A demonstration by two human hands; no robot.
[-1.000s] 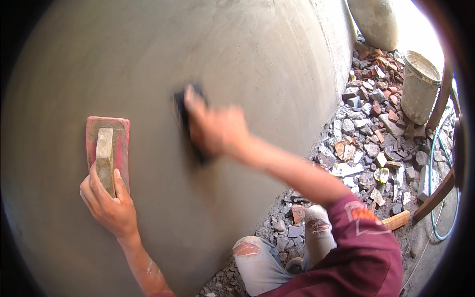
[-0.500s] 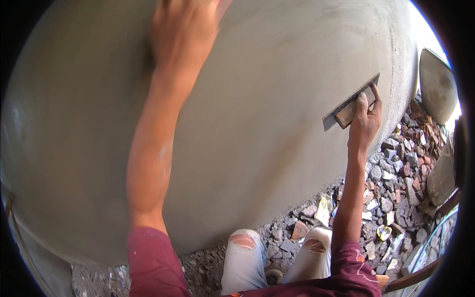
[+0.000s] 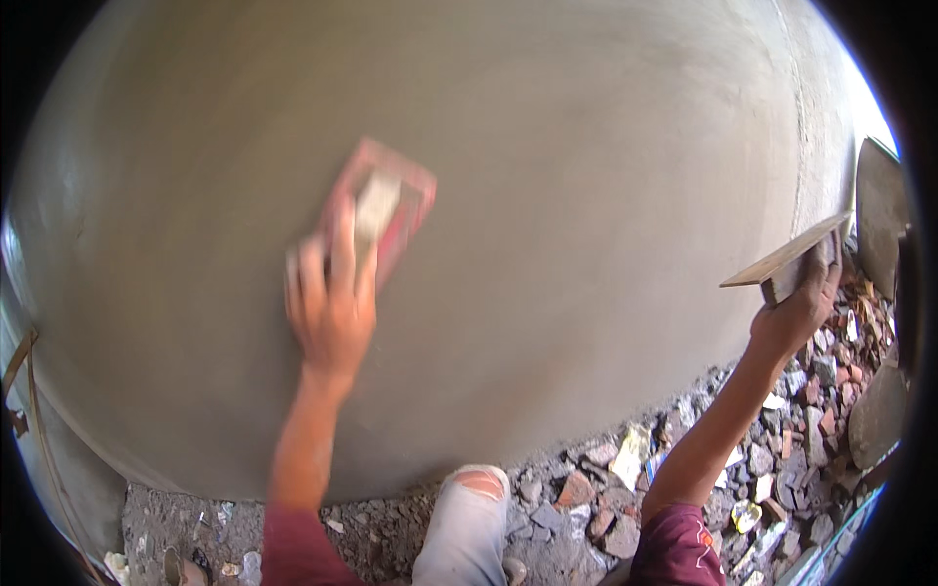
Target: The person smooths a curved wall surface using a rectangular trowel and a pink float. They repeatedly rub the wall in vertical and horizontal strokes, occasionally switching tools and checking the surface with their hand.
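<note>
Head view: the left hand (image 3: 334, 313) grips a pink float (image 3: 379, 203) mid-wall, nearer the knee (image 3: 479, 483) than 0.5 seconds ago. The right hand (image 3: 801, 308), gripping a trowel (image 3: 785, 256), has shifted toward the grey wall's (image 3: 586, 195) right edge. Apparently the float works the surface while the trowel waits.

Smooth, matt cement wall (image 3: 586, 244); rough stone rubble (image 3: 762, 459).
</note>
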